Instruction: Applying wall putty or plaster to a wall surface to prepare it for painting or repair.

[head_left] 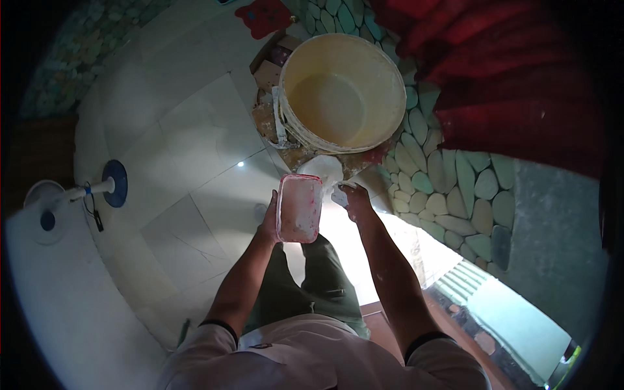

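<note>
My left hand grips the left side of a shallow rectangular plastic container. The container has a red-pink rim, and its inside is smeared whitish. Just right of it, my right hand is closed around a small pale, whitish piece; its kind cannot be made out. Beyond both hands, a white mass rests low beside a big cream-coloured bucket. The bucket stands upright, its inner walls stained, with a pale layer at the bottom.
Cardboard pieces lie left of the bucket, and a red mat lies farther back. Pebble-patterned tiling and a dark red cloth are on the right. A blue-and-white round-based object stands left on the pale floor tiles.
</note>
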`<state>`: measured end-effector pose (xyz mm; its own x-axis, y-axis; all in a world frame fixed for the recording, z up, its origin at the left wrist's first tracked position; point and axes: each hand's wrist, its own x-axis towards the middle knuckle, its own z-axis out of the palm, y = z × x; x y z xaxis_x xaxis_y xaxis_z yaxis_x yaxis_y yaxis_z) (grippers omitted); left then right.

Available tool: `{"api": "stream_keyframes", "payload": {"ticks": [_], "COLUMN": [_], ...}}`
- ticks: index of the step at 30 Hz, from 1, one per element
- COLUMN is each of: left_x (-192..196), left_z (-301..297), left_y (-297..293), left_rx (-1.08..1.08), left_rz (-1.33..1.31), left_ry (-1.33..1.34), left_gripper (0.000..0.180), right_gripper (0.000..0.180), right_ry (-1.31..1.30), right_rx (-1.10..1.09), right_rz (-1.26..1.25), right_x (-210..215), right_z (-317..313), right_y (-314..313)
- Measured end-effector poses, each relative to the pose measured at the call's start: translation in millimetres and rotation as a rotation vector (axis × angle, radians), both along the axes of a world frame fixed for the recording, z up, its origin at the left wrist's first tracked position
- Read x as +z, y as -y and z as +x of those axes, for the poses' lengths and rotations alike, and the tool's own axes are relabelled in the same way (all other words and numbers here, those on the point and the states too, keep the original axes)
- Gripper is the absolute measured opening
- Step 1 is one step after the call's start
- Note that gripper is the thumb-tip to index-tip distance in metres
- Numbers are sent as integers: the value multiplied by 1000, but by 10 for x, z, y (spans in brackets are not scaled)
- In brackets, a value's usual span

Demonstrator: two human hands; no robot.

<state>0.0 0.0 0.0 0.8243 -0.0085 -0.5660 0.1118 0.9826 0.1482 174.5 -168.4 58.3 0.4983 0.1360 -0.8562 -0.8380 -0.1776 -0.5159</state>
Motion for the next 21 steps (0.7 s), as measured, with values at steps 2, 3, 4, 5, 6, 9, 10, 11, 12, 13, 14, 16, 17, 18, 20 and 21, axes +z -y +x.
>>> {"api": "stream_keyframes", "payload": {"ticks": [2,3,4,5,6,9,10,11,12,13,14,16,17,18,20,21], "left_x": [32,76,199,322,423,766,891,1016,1102,1187,1270,1580,1675,1750,1867,1909], "left_z": [163,221,252,289,349,486,507,531,588,621,648,656,655,639,616,613], "left_y": [11,-254,-247,-234,-230,-176,-156,-131,-83,-55,-34,-73,-103,-161,-244,-266], "left_rx": [-32,-62,-98,-136,-130,-66,-44,-23,-5,-10,-6,7,1,-8,-18,-22], "left_rz": [-267,-261,-296,-329,-324,-305,-277,-250,-206,-199,-210,-190,-184,-193,-190,-189], "left_ry": [66,83,120,155,168,97,116,134,122,132,165,203,209,245,285,256], "left_gripper": [72,72,68,64,64,56,52,49,46,46,46,48,48,48,49,50], "right_gripper": [27,27,26,26,26,25,24,23,26,26,29,36,36,38,40,40], "right_ry": [75,98,109,119,130,244,254,264,374,386,535,707,715,748,790,771], "right_rx": [81,54,69,82,92,351,432,513,594,591,737,898,890,967,1039,1031], "right_rz": [72,76,147,219,222,130,137,144,146,148,-28,-217,-215,-278,-333,-333], "right_x": [283,411,567,717,834,1189,1329,1435,1467,1511,1552,1662,1722,1837,2033,2106], "right_z": [195,169,186,194,215,196,149,103,76,64,56,35,33,17,-18,-33], "right_y": [-68,-301,-334,-372,-429,-637,-737,-819,-863,-883,-907,-988,-992,-1042,-1126,-1145]}}
